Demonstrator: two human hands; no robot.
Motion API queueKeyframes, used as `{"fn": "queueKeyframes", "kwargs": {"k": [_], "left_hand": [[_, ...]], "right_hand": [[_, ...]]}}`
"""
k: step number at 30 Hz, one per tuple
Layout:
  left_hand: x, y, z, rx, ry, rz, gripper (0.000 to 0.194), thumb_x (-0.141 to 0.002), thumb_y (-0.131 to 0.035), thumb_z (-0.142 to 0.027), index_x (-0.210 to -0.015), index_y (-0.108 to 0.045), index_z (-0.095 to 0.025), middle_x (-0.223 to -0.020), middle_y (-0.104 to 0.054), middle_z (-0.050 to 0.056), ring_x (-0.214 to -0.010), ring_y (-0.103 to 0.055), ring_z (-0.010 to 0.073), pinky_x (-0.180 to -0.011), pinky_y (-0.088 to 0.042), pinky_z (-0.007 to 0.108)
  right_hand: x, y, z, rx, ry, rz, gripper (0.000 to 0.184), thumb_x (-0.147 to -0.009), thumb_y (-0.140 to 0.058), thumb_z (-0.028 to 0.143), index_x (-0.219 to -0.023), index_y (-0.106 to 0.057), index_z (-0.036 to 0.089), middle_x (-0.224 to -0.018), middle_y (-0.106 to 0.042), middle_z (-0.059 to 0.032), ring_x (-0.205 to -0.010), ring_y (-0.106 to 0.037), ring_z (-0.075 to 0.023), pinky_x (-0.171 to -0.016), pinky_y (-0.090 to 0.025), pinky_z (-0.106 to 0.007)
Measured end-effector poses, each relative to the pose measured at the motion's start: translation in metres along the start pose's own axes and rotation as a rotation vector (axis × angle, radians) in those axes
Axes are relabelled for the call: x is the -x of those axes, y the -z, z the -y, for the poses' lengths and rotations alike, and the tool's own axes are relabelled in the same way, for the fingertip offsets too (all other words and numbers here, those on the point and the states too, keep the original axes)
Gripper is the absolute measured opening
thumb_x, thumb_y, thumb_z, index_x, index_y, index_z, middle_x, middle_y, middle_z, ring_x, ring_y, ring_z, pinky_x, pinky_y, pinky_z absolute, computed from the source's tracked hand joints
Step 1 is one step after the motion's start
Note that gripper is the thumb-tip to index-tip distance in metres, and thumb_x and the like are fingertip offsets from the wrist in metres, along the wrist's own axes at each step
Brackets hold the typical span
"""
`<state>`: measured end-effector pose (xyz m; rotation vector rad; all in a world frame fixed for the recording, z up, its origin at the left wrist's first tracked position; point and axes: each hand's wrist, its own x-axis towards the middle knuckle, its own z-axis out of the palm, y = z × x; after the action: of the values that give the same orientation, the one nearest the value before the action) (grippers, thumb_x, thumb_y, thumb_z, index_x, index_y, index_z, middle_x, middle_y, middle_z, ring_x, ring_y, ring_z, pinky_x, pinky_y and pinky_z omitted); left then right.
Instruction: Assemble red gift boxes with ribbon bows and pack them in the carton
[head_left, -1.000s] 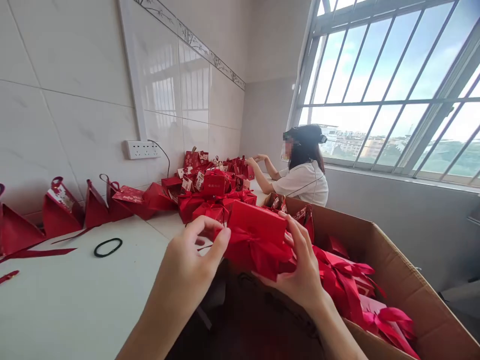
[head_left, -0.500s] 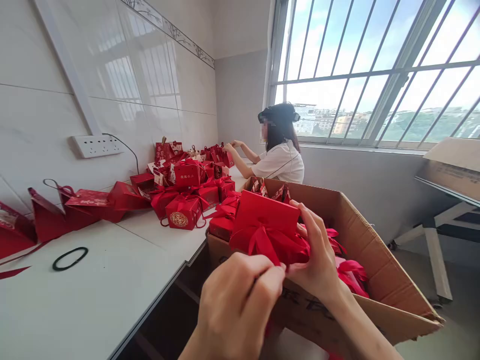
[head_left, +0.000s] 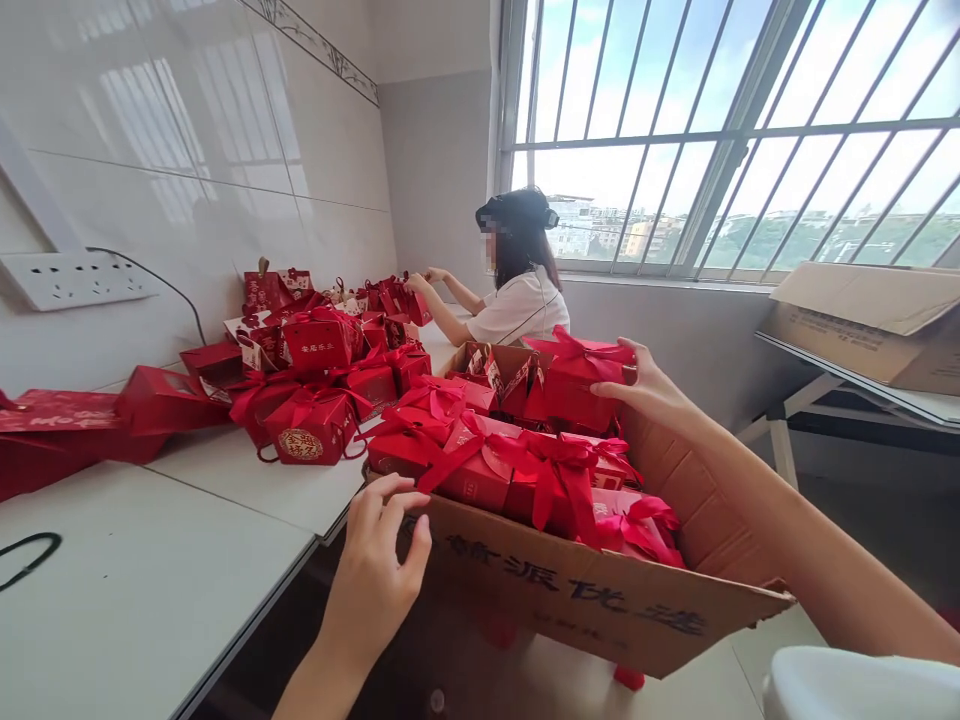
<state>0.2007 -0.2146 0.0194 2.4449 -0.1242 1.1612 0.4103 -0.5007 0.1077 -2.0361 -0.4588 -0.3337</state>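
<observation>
My right hand [head_left: 646,388] grips a red gift box [head_left: 581,385] with a ribbon bow on top, over the far part of a large cardboard box [head_left: 540,590]. Several more red gift boxes [head_left: 480,465] with satin bows sit packed inside the cardboard box. At its near left corner, my left hand [head_left: 386,550] hangs with fingers apart and nothing in them. Whether its fingertips touch the cardboard edge, I cannot tell.
A pile of red gift boxes [head_left: 322,345] covers the back of the white table [head_left: 150,580]. A dark loop [head_left: 30,560] lies at its left. A co-worker [head_left: 525,290] reaches to the far boxes. Another cardboard carton [head_left: 855,320] rests on a stand at right.
My right hand has carried the gift box away from me to the far side of the cardboard box. My left hand has let go of the ribbon and moved left. The view has turned right.
</observation>
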Motion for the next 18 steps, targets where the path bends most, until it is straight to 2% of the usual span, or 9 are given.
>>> {"fn": "queueKeyframes", "kwargs": {"k": [3, 7, 9, 13, 18], "left_hand": [[-0.001, -0.006, -0.01, -0.04, -0.131, 0.008, 0.015, -0.088, -0.047, -0.015, -0.1, -0.055, -0.02, -0.109, -0.052, 0.009, -0.109, -0.051, 0.0219, -0.09, -0.049, 0.036], [-0.003, -0.009, -0.016, -0.003, -0.223, 0.03, 0.016, -0.088, -0.047, -0.009, -0.099, -0.055, -0.018, -0.109, -0.051, 0.01, -0.112, -0.049, 0.0215, -0.089, -0.046, 0.032], [-0.004, -0.012, -0.019, 0.029, -0.242, 0.014, 0.016, -0.087, -0.048, -0.007, -0.097, -0.056, -0.017, -0.108, -0.052, 0.01, -0.112, -0.049, 0.0216, -0.089, -0.045, 0.032], [-0.01, -0.019, -0.034, 0.079, -0.305, -0.017, 0.019, -0.085, -0.05, -0.005, -0.1, -0.057, -0.015, -0.109, -0.054, 0.011, -0.116, -0.048, 0.0236, -0.097, -0.041, 0.036], [-0.021, -0.036, -0.055, -0.025, -0.511, 0.075, 0.033, -0.088, -0.051, -0.011, -0.12, -0.055, -0.017, -0.126, -0.056, 0.009, -0.123, -0.047, 0.0241, -0.1, -0.036, 0.037]], "right_hand": [[-0.001, 0.004, -0.002, -0.108, -0.216, 0.119, 0.1, -0.057, -0.076, 0.047, -0.139, -0.028, 0.016, -0.126, -0.053, -0.0177, -0.112, -0.056, -0.033, -0.089, -0.053, -0.047], [0.028, 0.026, -0.013, 0.087, -0.141, 0.166, 0.104, -0.056, -0.076, 0.047, -0.142, -0.025, 0.018, -0.143, -0.036, -0.0174, -0.128, -0.042, -0.0366, -0.107, -0.036, -0.053], [0.05, 0.041, -0.021, 0.138, -0.144, 0.225, 0.1, -0.059, -0.074, 0.05, -0.142, -0.025, 0.021, -0.147, -0.029, -0.0164, -0.131, -0.037, -0.038, -0.108, -0.034, -0.054], [0.09, 0.059, -0.031, 0.161, -0.212, 0.266, 0.093, -0.064, -0.07, 0.053, -0.139, -0.026, 0.022, -0.143, -0.031, -0.0175, -0.124, -0.046, -0.0375, -0.098, -0.047, -0.05], [0.114, 0.053, -0.027, 0.128, -0.167, 0.304, 0.087, -0.064, -0.073, 0.047, -0.136, -0.028, 0.025, -0.133, -0.041, -0.0158, -0.11, -0.057, -0.0325, -0.087, -0.055, -0.045]]}}
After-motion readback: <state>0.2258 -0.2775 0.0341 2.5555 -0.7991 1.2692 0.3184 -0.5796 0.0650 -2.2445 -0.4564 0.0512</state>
